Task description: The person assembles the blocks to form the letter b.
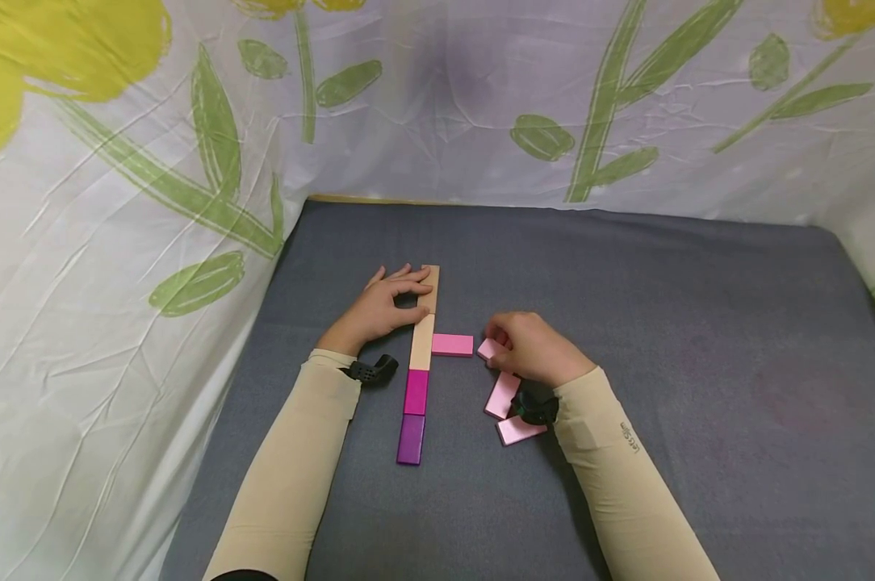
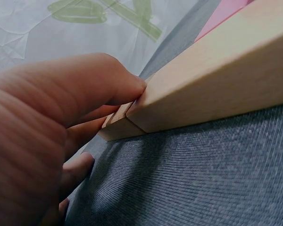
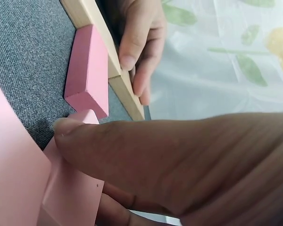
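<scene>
A straight row of flat blocks runs away from me: a purple block point(image 1: 411, 440), a magenta block point(image 1: 416, 393), then two plain wooden blocks, near point(image 1: 421, 349) and far point(image 1: 431, 297). My left hand point(image 1: 379, 310) rests its thumb and fingertips on the wooden blocks around their joint. From the near wooden block's right side a pink block point(image 1: 453, 345) sticks out crosswise. Just right of it, my right hand point(image 1: 537, 349) pinches a light pink block point(image 3: 73, 190) between thumb and fingers. That block's far end is close to the pink block; whether they touch I cannot tell.
Two more light pink blocks, one point(image 1: 502, 395) slanted and one point(image 1: 517, 431) nearer me, lie below the right hand, partly under its black wrist strap point(image 1: 536, 403). Dark grey cloth point(image 1: 699, 363) covers the table. A white flowered curtain point(image 1: 437, 97) hangs behind and at the left.
</scene>
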`<action>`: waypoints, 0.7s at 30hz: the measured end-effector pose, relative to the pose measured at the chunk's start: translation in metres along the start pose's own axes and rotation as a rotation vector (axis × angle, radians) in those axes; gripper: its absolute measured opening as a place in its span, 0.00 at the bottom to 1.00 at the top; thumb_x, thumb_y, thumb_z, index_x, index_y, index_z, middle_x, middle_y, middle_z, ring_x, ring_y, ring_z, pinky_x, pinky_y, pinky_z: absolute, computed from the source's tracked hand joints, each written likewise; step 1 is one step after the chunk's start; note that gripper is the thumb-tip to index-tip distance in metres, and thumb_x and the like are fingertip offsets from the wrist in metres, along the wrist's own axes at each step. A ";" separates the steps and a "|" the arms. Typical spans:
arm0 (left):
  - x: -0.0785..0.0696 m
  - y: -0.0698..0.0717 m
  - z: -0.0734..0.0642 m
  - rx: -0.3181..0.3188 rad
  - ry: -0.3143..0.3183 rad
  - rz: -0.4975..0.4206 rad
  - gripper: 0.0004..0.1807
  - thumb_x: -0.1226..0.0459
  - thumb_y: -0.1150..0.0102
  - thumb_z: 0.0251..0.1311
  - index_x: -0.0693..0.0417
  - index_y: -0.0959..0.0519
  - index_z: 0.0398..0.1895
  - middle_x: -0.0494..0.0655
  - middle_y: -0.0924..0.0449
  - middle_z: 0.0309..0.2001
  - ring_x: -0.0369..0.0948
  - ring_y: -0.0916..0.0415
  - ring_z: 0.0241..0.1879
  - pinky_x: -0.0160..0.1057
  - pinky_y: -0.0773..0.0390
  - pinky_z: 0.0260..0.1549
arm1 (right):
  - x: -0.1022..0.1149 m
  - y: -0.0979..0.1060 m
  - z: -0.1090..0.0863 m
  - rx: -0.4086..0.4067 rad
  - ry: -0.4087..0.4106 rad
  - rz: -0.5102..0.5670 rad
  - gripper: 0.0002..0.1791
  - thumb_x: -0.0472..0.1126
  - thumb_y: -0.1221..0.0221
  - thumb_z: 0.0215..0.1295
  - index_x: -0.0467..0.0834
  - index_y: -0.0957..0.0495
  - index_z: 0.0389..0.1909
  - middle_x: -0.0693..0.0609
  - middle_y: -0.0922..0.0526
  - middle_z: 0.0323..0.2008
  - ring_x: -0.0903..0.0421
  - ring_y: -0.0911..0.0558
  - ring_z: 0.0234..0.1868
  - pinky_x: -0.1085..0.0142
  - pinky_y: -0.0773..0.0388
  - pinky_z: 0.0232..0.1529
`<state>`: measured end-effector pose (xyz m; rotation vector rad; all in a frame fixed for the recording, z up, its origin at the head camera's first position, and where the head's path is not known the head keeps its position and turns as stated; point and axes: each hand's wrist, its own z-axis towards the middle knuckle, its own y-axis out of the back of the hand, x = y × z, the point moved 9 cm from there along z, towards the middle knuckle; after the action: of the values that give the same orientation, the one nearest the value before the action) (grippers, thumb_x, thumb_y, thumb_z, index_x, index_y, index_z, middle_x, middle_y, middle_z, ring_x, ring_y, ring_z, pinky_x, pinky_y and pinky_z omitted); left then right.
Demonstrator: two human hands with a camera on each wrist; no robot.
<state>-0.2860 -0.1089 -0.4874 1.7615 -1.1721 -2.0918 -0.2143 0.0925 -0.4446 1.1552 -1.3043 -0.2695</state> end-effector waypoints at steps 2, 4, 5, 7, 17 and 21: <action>0.000 0.000 0.000 0.000 0.002 0.004 0.26 0.59 0.30 0.65 0.56 0.17 0.65 0.44 0.33 0.78 0.47 0.49 0.83 0.50 0.72 0.82 | -0.001 -0.001 0.000 0.003 0.005 0.007 0.12 0.33 0.30 0.59 0.39 0.16 0.43 0.51 0.17 0.31 0.55 0.21 0.33 0.61 0.21 0.37; 0.000 0.000 0.000 0.000 0.001 0.006 0.26 0.59 0.30 0.65 0.55 0.17 0.65 0.44 0.33 0.78 0.47 0.49 0.83 0.50 0.72 0.82 | 0.000 -0.002 0.001 0.006 0.005 0.009 0.12 0.33 0.30 0.59 0.39 0.16 0.43 0.51 0.18 0.30 0.56 0.21 0.33 0.62 0.22 0.37; 0.000 0.000 0.000 0.000 0.000 0.007 0.26 0.59 0.30 0.65 0.56 0.17 0.65 0.44 0.33 0.78 0.47 0.49 0.83 0.50 0.72 0.82 | 0.000 -0.002 0.001 0.008 0.006 0.010 0.11 0.33 0.30 0.59 0.39 0.16 0.43 0.52 0.18 0.30 0.56 0.21 0.33 0.62 0.22 0.36; 0.000 0.000 0.000 0.000 -0.003 0.005 0.26 0.59 0.30 0.65 0.56 0.17 0.65 0.44 0.33 0.78 0.47 0.49 0.83 0.51 0.72 0.82 | 0.000 -0.002 0.002 0.010 0.006 0.011 0.11 0.33 0.30 0.59 0.39 0.16 0.43 0.52 0.18 0.29 0.56 0.22 0.32 0.63 0.23 0.36; 0.001 0.000 0.000 0.002 -0.007 0.010 0.26 0.58 0.30 0.65 0.56 0.18 0.66 0.44 0.33 0.78 0.47 0.49 0.83 0.52 0.71 0.82 | 0.002 -0.006 0.001 0.041 0.006 0.060 0.12 0.32 0.28 0.58 0.39 0.17 0.43 0.51 0.18 0.30 0.57 0.22 0.31 0.64 0.23 0.34; 0.001 0.000 0.000 0.002 -0.006 0.008 0.26 0.59 0.30 0.65 0.56 0.17 0.66 0.44 0.33 0.78 0.47 0.48 0.83 0.51 0.72 0.82 | 0.003 -0.006 0.002 0.041 0.002 0.059 0.12 0.33 0.28 0.58 0.39 0.17 0.43 0.51 0.18 0.29 0.57 0.22 0.31 0.64 0.23 0.34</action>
<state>-0.2865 -0.1090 -0.4878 1.7495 -1.1809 -2.0937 -0.2122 0.0870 -0.4478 1.1490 -1.3451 -0.1997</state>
